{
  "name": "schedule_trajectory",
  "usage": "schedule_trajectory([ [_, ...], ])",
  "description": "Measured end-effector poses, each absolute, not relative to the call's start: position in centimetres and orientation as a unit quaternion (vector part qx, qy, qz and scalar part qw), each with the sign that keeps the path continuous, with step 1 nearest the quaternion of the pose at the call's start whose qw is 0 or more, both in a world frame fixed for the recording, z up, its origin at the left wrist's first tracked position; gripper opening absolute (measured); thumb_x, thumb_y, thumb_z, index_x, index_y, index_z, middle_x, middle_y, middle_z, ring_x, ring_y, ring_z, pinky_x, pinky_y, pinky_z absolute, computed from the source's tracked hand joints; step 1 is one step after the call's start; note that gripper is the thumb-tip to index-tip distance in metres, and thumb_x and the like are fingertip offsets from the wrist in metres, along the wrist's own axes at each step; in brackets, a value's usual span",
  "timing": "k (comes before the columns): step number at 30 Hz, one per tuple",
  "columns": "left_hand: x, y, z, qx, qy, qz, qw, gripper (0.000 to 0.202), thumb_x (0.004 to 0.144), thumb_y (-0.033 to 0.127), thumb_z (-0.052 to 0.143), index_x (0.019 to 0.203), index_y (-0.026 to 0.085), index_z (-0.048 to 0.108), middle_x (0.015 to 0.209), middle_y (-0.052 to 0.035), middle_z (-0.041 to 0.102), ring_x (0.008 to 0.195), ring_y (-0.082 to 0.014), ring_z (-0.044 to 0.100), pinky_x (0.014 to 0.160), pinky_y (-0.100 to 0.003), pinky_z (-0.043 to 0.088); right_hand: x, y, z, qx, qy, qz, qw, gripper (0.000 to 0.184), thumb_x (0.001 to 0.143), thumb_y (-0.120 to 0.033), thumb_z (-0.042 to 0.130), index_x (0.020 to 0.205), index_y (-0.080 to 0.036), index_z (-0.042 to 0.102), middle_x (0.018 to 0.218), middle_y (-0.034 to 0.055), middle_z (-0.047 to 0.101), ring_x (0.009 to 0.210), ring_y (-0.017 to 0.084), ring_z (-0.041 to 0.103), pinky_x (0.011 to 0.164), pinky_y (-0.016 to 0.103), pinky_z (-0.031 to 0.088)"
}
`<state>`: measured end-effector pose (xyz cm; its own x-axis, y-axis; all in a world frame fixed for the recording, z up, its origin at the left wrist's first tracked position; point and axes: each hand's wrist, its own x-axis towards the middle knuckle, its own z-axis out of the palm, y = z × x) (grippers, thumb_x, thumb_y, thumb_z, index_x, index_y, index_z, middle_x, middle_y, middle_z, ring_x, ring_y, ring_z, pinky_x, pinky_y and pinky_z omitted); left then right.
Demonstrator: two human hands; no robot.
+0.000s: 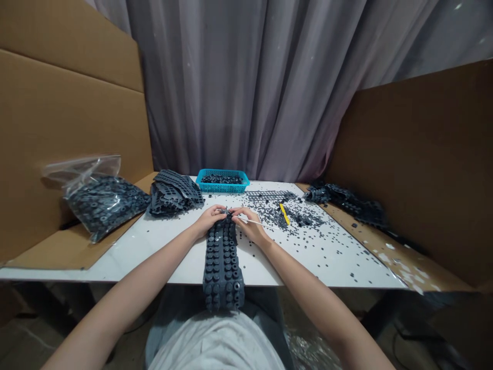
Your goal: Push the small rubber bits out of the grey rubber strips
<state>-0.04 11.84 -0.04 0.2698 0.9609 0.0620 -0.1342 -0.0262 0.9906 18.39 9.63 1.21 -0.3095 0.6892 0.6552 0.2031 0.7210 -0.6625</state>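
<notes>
A long dark grey strip [222,264] with rows of round, raised rubber-like pieces lies across the near edge of the table, its close end hanging over my lap. At its far end, my left hand [210,221] is closed on the strip, fingers bent around the edge. My right hand [250,226] is at the same end, closed around a thin white stick [261,223] that points out to the right. The fingertips of both hands nearly meet, and the small part between them is too small to make out.
A blue basket [222,189] of dark pieces stands at the back. On the left are a clear bag [106,205] of parts and stacked dark sheets [173,192]. Right: scattered bits, a yellow tool [284,214], a perforated sheet [267,196], more strips [348,203], cardboard walls.
</notes>
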Motion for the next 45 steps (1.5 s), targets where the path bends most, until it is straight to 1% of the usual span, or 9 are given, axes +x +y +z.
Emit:
schedule_trajectory([
  [8, 0.0, 11.7, 0.1, 0.536, 0.368, 0.468, 0.599, 0.05, 0.057, 0.037, 0.079, 0.095, 0.02, 0.053, 0.085, -0.0019, 0.069, 0.075, -0.0171, 0.065, 0.069, -0.028, 0.047, 18.6, 10.3, 0.7, -0.299, -0.813, 0.168, 0.47, 0.016, 0.086, -0.04, 0.055, 0.087, -0.025, 0.062, 0.103, 0.006, 0.069, 0.098, 0.023, 0.06, 0.09, 0.04, 0.042],
  [12, 0.1, 11.7, 0.1, 0.535, 0.372, 0.468, 0.597, 0.047, 0.057, 0.035, 0.079, 0.093, 0.02, 0.054, 0.078, 0.0001, 0.068, 0.072, -0.0173, 0.065, 0.067, -0.028, 0.047, 18.5, 11.1, 0.0, -0.32, -0.822, 0.112, 0.457, 0.015, 0.089, -0.036, 0.051, 0.09, -0.025, 0.061, 0.104, 0.0061, 0.068, 0.095, 0.024, 0.059, 0.088, 0.041, 0.04],
  [18, 0.1, 11.8, 0.0, 0.536, 0.372, 0.473, 0.592, 0.048, 0.057, 0.036, 0.079, 0.095, 0.019, 0.054, 0.08, -0.0009, 0.067, 0.07, -0.0169, 0.065, 0.066, -0.028, 0.047, 19.0, 12.1, -0.4, -0.406, -0.764, 0.106, 0.491, 0.016, 0.087, -0.034, 0.051, 0.087, -0.022, 0.061, 0.1, 0.0099, 0.068, 0.095, 0.028, 0.058, 0.087, 0.043, 0.04],
  [24, -0.3, 13.1, -0.3, 0.549, 0.391, 0.487, 0.555, 0.047, 0.063, 0.039, 0.076, 0.099, 0.018, 0.053, 0.084, -0.0017, 0.066, 0.07, -0.015, 0.064, 0.065, -0.026, 0.049, 19.2, 10.8, 0.8, -0.394, -0.732, 0.146, 0.537, 0.017, 0.086, -0.037, 0.053, 0.087, -0.021, 0.061, 0.107, 0.0071, 0.067, 0.104, 0.024, 0.058, 0.091, 0.039, 0.041],
  [31, -1.4, 17.5, 0.6, 0.62, 0.461, 0.457, 0.441, 0.03, 0.09, 0.032, 0.054, 0.113, 0.014, 0.053, 0.104, -0.0067, 0.059, 0.085, -0.0168, 0.061, 0.073, -0.035, 0.052, 18.8, 10.2, 1.0, -0.335, -0.769, 0.188, 0.512, 0.016, 0.087, -0.036, 0.055, 0.087, -0.021, 0.06, 0.112, 0.0076, 0.066, 0.106, 0.023, 0.057, 0.093, 0.038, 0.039],
  [35, -1.6, 20.0, 1.8, 0.677, 0.505, 0.414, 0.34, 0.031, 0.089, 0.032, 0.054, 0.115, 0.015, 0.053, 0.114, -0.0084, 0.056, 0.097, -0.0202, 0.058, 0.081, -0.04, 0.051, 19.1, 10.6, 0.8, -0.354, -0.746, 0.19, 0.53, 0.017, 0.086, -0.036, 0.056, 0.086, -0.02, 0.061, 0.109, 0.0079, 0.066, 0.104, 0.022, 0.057, 0.089, 0.036, 0.04],
  [40, -0.5, 20.1, 3.8, 0.739, 0.533, 0.352, 0.213, 0.032, 0.089, 0.032, 0.054, 0.116, 0.016, 0.053, 0.118, -0.0087, 0.055, 0.101, -0.0215, 0.057, 0.085, -0.043, 0.049, 19.5, 10.1, 2.0, -0.373, -0.728, 0.183, 0.545, 0.018, 0.082, -0.034, 0.059, 0.077, -0.017, 0.063, 0.077, 0.0053, 0.066, 0.074, 0.018, 0.06, 0.068, 0.029, 0.046],
  [42, -0.1, 18.3, 4.7, 0.753, 0.542, 0.336, 0.161, 0.032, 0.088, 0.031, 0.056, 0.116, 0.016, 0.053, 0.122, -0.0094, 0.052, 0.108, -0.0242, 0.052, 0.091, -0.047, 0.044, 19.6, 9.0, 2.5, -0.37, -0.746, 0.205, 0.514, 0.016, 0.08, -0.031, 0.06, 0.075, -0.017, 0.064, 0.07, 0.0043, 0.066, 0.066, 0.017, 0.06, 0.061, 0.027, 0.045],
  [45, -0.2, 13.0, 5.4, 0.781, 0.528, 0.318, 0.099, 0.033, 0.081, 0.023, 0.061, 0.113, 0.016, 0.055, 0.125, -0.012, 0.049, 0.122, -0.0305, 0.038, 0.101, -0.052, 0.028, 19.9, 6.4, 2.4, -0.345, -0.78, 0.247, 0.461, 0.014, 0.079, -0.028, 0.061, 0.076, -0.016, 0.067, 0.072, 0.0052, 0.069, 0.065, 0.017, 0.062, 0.06, 0.026, 0.047],
])
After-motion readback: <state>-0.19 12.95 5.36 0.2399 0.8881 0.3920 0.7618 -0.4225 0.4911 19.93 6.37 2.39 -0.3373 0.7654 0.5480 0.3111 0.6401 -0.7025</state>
